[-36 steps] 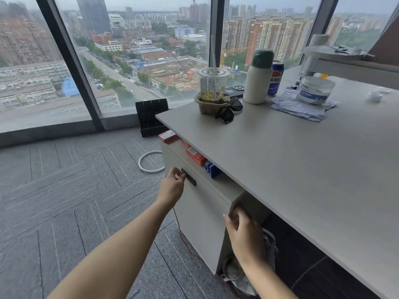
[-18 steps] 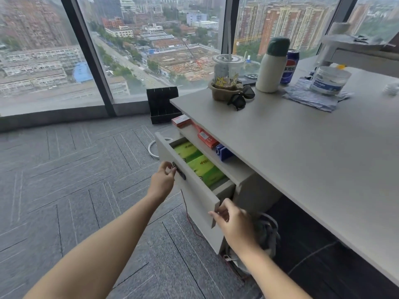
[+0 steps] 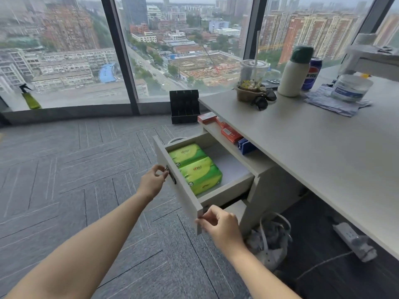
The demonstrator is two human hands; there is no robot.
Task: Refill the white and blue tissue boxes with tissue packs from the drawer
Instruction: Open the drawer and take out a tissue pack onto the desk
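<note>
Drawer (image 3: 181,186) pulled well out, two green tissue packs showing inside.

Against half a second earlier, the drawer stood much farther from the desk (image 3: 302,147), baring both packs, one (image 3: 186,153) at 12 o'clock of the other (image 3: 201,174), touching, along the front wall. The left hand (image 3: 152,183) pinched the dark handle (image 3: 171,175) on the drawer front; the right hand (image 3: 221,226) closed on the front's near corner at 5 o'clock, though how firmly it gripped was hard to judge. No tissue boxes were in view.
</note>
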